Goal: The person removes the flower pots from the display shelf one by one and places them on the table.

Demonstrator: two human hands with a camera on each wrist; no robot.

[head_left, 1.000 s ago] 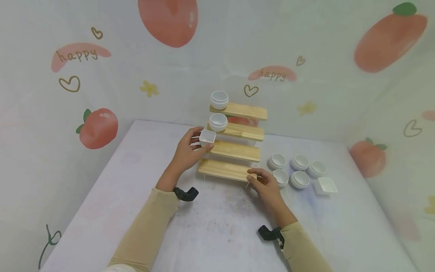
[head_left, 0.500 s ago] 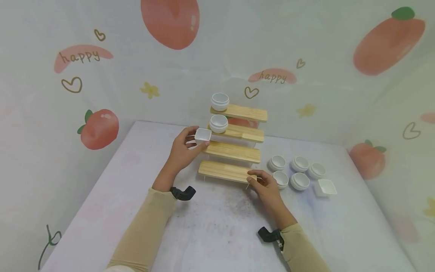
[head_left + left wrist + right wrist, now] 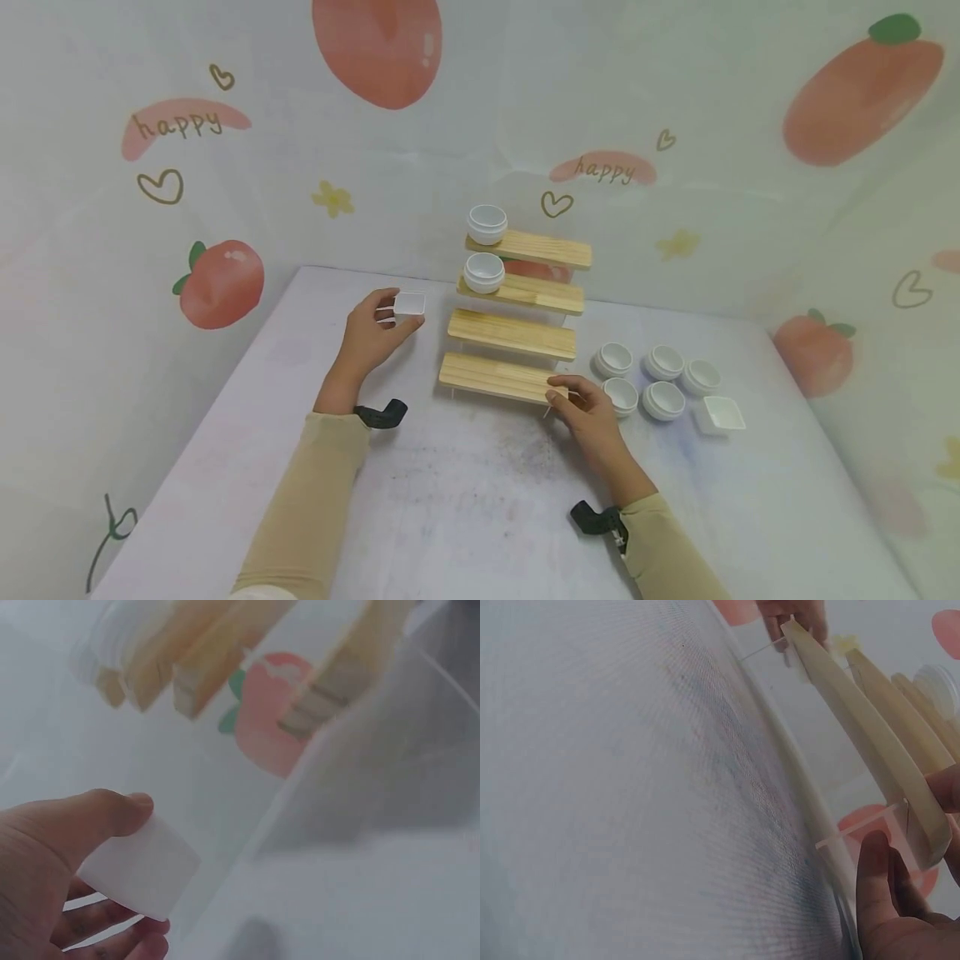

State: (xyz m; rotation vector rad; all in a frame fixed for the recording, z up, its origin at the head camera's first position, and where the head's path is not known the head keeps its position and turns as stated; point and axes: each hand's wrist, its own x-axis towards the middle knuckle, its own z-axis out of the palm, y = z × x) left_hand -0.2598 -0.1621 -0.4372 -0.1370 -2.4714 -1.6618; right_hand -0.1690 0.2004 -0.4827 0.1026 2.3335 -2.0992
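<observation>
My left hand (image 3: 365, 340) holds a small white square bowl (image 3: 410, 304) between thumb and fingers, left of the stepped wooden display stand (image 3: 513, 334). In the left wrist view the bowl's pale side (image 3: 142, 870) shows under the thumb, apart from the stand. At the front right corner, my right hand (image 3: 590, 410) grips the end of the lowest shelf (image 3: 495, 377). Seen from the right wrist, its thumb (image 3: 875, 874) lies by the clear support (image 3: 862, 829). Round white bowls sit at the left ends of the top shelf (image 3: 487, 225) and the shelf below (image 3: 483, 273).
Several round white bowls (image 3: 663, 401) stand on the table right of the stand, close to my right hand. Beside them is another white square bowl (image 3: 722, 415). A patterned white backdrop (image 3: 435, 167) rises behind the table.
My left hand has carried the square bowl leftward, away from the left edge of the stand. My right hand stays at the lowest shelf's corner.
</observation>
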